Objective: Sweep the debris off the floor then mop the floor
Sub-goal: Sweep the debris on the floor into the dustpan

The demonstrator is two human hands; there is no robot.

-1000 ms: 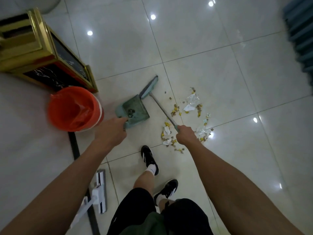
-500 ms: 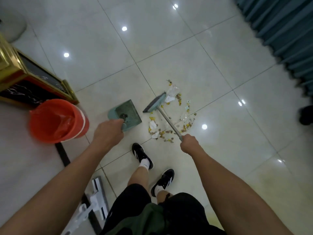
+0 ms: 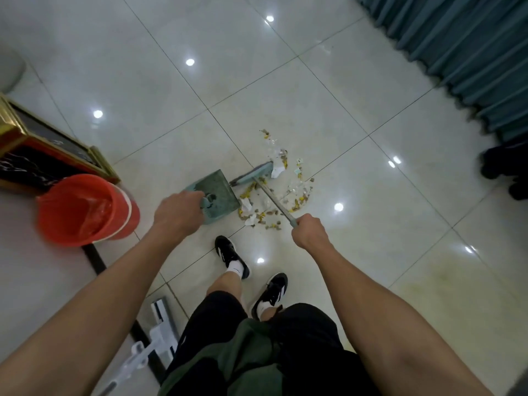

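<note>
At the left edge of the frame stood a gold-framed stand with dark panels, and just below it an orange bucket lined with an orange bag, touching or nearly touching the stand's corner. Along the bottom left lay a white flat mop, its head on the pale tiled floor beside a dark strip.

Left of centre, the left hand had its fingers curled round the handle of the teal dustpan, which sat flat on the floor with its mouth toward the right. Just beside the pan's upper right corner rested the teal head of the broom, its grey shaft slanting down to the right hand, whose fingers were wrapped tight round the shaft.

The debris, yellow crumbs and white paper scraps, lay scattered at centre frame, to the right of the dustpan and around the broom shaft. Below it stood two black shoes. A blue-green curtain filled the upper right.
</note>
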